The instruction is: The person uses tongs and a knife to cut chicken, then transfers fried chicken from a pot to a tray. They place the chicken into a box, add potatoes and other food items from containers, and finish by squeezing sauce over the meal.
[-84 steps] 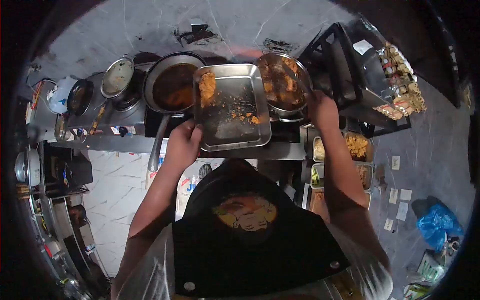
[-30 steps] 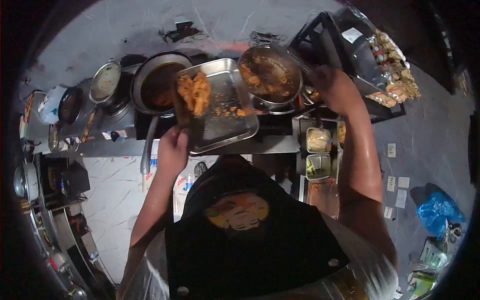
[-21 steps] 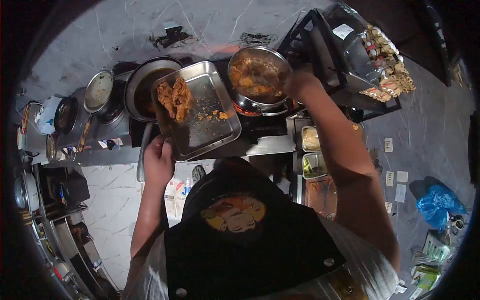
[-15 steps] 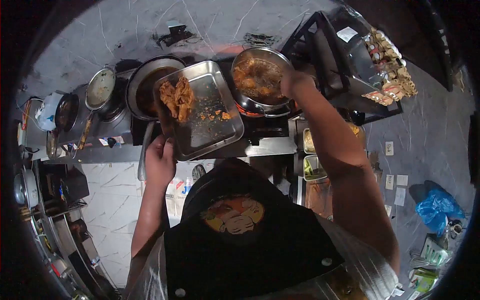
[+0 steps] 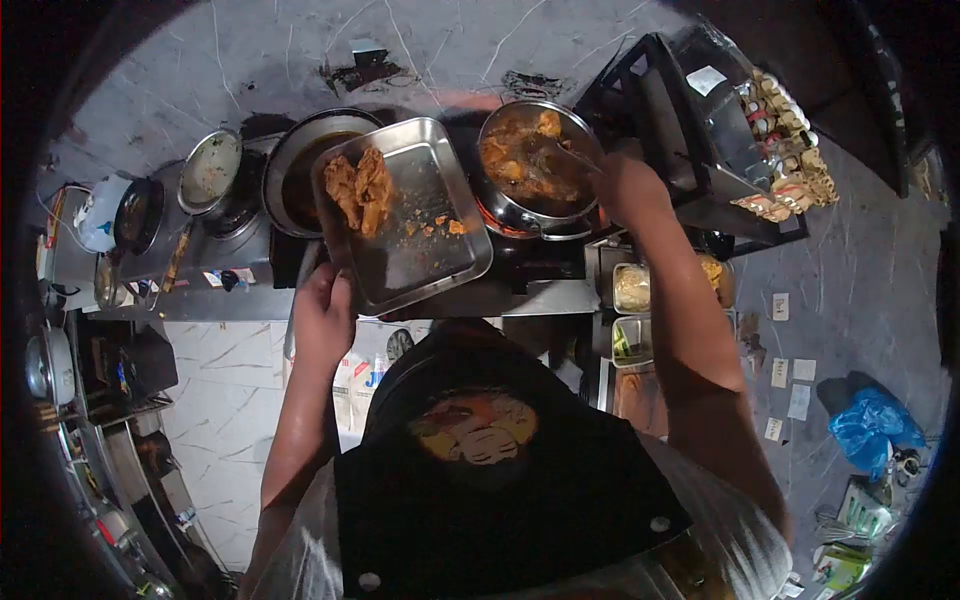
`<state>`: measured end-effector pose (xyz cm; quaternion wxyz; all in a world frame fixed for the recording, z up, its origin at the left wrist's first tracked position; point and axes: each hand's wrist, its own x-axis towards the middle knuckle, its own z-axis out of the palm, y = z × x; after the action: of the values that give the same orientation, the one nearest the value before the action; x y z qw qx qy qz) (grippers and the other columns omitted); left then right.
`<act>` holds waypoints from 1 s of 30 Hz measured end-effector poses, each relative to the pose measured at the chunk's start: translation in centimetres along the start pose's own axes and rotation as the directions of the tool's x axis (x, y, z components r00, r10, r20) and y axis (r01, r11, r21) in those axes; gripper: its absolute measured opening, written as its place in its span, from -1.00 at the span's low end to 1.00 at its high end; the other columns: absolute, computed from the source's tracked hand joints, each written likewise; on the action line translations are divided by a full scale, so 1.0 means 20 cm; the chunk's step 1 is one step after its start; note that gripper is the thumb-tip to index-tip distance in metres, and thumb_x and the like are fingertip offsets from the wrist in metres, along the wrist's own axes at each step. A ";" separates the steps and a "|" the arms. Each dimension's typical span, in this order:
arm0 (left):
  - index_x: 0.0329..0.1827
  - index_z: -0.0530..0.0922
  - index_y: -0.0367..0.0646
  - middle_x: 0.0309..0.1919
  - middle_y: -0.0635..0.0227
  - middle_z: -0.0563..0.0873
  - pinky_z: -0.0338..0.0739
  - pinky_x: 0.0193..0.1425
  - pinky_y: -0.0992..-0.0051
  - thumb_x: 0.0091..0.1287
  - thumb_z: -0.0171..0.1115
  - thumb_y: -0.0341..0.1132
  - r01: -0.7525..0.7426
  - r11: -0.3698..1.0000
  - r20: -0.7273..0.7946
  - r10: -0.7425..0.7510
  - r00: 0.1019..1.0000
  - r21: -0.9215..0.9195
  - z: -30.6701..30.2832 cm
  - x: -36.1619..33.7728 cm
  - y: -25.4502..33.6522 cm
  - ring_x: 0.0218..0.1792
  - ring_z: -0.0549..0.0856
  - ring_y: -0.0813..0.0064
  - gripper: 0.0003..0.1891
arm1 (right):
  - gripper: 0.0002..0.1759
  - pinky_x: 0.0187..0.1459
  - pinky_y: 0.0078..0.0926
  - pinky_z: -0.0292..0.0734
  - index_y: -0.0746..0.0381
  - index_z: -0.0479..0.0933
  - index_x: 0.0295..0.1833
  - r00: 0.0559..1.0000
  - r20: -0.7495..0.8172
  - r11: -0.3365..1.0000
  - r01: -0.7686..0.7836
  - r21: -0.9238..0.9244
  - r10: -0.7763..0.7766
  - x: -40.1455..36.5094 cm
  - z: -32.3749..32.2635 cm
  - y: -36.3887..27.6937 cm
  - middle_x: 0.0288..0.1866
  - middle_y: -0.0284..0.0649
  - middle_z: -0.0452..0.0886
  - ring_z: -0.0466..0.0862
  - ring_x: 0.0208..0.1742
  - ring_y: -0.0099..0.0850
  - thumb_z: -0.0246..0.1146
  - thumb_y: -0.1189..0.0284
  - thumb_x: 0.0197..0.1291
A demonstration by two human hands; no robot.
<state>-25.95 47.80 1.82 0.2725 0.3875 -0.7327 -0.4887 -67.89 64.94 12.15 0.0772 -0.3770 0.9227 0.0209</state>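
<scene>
My left hand (image 5: pixel 325 312) is closed on the near left edge of a rectangular metal tray (image 5: pixel 415 270), which is held tilted beside the pot. Golden fried chicken pieces (image 5: pixel 358 190) lie at the tray's left side, with crumbs (image 5: pixel 440 226) scattered to their right. Over the right rim of a steel pot (image 5: pixel 548 222), my right hand (image 5: pixel 635 190) grips a thin metal utensil (image 5: pixel 577 158) that reaches into bubbling oil. Its far end is submerged, so I cannot make out its kind. Browned pieces (image 5: pixel 510 168) float in the oil, one pale-orange piece near the far rim.
Behind the tray stands a wok (image 5: pixel 285 165) of dark liquid, its handle near my left hand. A smaller pan (image 5: pixel 212 172) sits further left. To the right are a black rack (image 5: pixel 690 150), egg cartons (image 5: pixel 790 150) and food containers (image 5: pixel 631 340).
My right hand has drawn back slightly to the right, and the utensil now shows in the oil. A piece has appeared near the pot's far rim. The tray stays held much the same.
</scene>
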 end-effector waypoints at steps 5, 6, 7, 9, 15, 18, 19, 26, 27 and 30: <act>0.01 0.68 -0.37 -0.43 0.24 0.65 0.45 -0.24 0.38 0.67 0.17 -0.30 -0.046 0.997 -0.004 0.046 0.999 0.062 0.03 0.05 0.01 -0.36 0.54 0.57 -0.74 | -0.52 0.19 0.13 0.68 0.18 0.72 0.28 0.985 -0.169 0.984 0.054 0.169 -0.025 -0.07 0.05 0.11 0.03 0.16 0.81 0.78 0.13 0.19 0.29 0.07 0.49; -0.01 0.67 -0.37 -0.44 0.25 0.65 0.45 -0.24 0.37 0.67 0.18 -0.30 -0.026 0.998 -0.012 0.027 1.000 0.056 0.03 0.06 0.02 -0.37 0.54 0.57 -0.75 | -0.53 0.18 0.15 0.67 0.18 0.72 0.27 0.977 -0.213 0.968 0.065 0.242 -0.012 -0.08 0.08 0.12 -0.01 0.16 0.81 0.77 0.11 0.22 0.30 0.07 0.49; -0.02 0.67 -0.37 -0.45 0.27 0.66 0.45 -0.25 0.37 0.67 0.18 -0.30 -0.007 0.999 -0.016 0.007 1.000 0.052 0.05 0.06 0.04 -0.38 0.53 0.57 -0.75 | -0.53 0.18 0.15 0.67 0.18 0.72 0.27 0.978 -0.210 0.967 0.058 0.248 -0.005 -0.08 0.10 0.14 -0.01 0.16 0.81 0.77 0.11 0.22 0.30 0.07 0.49; -0.02 0.67 -0.37 -0.45 0.27 0.66 0.46 -0.24 0.37 0.67 0.18 -0.30 0.013 1.000 0.005 -0.013 1.000 -0.001 0.05 0.08 0.00 -0.38 0.54 0.57 -0.75 | -0.57 0.14 0.15 0.66 0.19 0.74 0.19 0.987 -0.153 0.972 -0.011 0.234 0.048 -0.08 0.13 0.15 -0.03 0.20 0.80 0.76 0.10 0.24 0.31 0.09 0.49; -0.02 0.68 -0.37 -0.43 0.26 0.70 0.52 -0.18 0.37 0.67 0.19 -0.30 -0.086 0.996 0.025 0.086 0.996 0.009 0.09 0.08 0.10 -0.35 0.59 0.56 -0.75 | -0.54 0.08 -0.01 0.64 0.26 0.72 0.12 0.978 -0.205 0.926 0.112 0.360 -0.039 -0.06 0.25 0.26 -0.11 0.24 0.76 0.77 0.06 0.22 0.31 0.06 0.49; -0.03 0.68 -0.37 -0.42 0.23 0.72 0.54 -0.16 0.36 0.66 0.19 -0.30 -0.077 0.997 0.014 0.077 0.997 0.011 0.09 0.11 0.08 -0.34 0.62 0.55 -0.75 | -0.55 0.06 0.00 0.63 0.27 0.71 0.11 0.975 -0.220 0.894 0.069 0.443 0.034 -0.15 0.16 0.17 -0.12 0.22 0.76 0.76 0.06 0.22 0.31 0.07 0.50; -0.04 0.68 -0.36 -0.42 0.22 0.73 0.55 -0.16 0.35 0.66 0.19 -0.30 -0.084 0.994 0.007 0.083 0.996 0.074 0.09 0.09 0.08 -0.34 0.63 0.54 -0.75 | -0.55 0.06 0.00 0.63 0.27 0.71 0.11 0.976 -0.214 0.892 0.074 0.445 0.026 -0.15 0.13 0.17 -0.12 0.22 0.76 0.76 0.06 0.22 0.31 0.07 0.50; -0.06 0.67 -0.35 -0.44 0.22 0.70 0.53 -0.22 0.33 0.66 0.19 -0.30 -0.046 0.997 0.028 0.044 0.999 0.063 0.10 0.08 0.12 -0.38 0.62 0.50 -0.75 | -0.60 0.08 0.13 0.66 0.27 0.74 0.08 0.959 -0.283 0.925 0.114 0.363 -0.007 -0.17 0.11 0.17 -0.02 0.24 0.77 0.74 0.09 0.27 0.31 0.14 0.48; -0.07 0.67 -0.35 -0.45 0.22 0.69 0.52 -0.24 0.34 0.66 0.19 -0.29 -0.029 0.999 0.036 0.027 0.999 0.028 0.11 0.07 0.13 -0.39 0.60 0.50 -0.75 | -0.62 0.07 0.14 0.66 0.28 0.73 0.07 0.937 -0.348 0.913 0.156 0.377 -0.017 -0.18 0.11 0.16 -0.03 0.24 0.77 0.74 0.08 0.28 0.31 0.16 0.48; -0.09 0.67 -0.34 -0.47 0.21 0.67 0.51 -0.25 0.34 0.66 0.18 -0.29 -0.051 0.998 0.043 0.049 0.998 0.039 0.11 0.08 0.10 -0.42 0.59 0.51 -0.74 | -0.65 0.05 0.14 0.66 0.27 0.72 0.05 0.977 -0.212 0.915 0.091 0.393 -0.006 -0.12 0.18 0.20 -0.05 0.24 0.77 0.74 0.06 0.28 0.32 0.18 0.47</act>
<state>-29.25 48.05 2.92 0.2615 0.3641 -0.7573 -0.4749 -68.51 69.87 8.89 0.0570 -0.3761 0.9008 -0.2096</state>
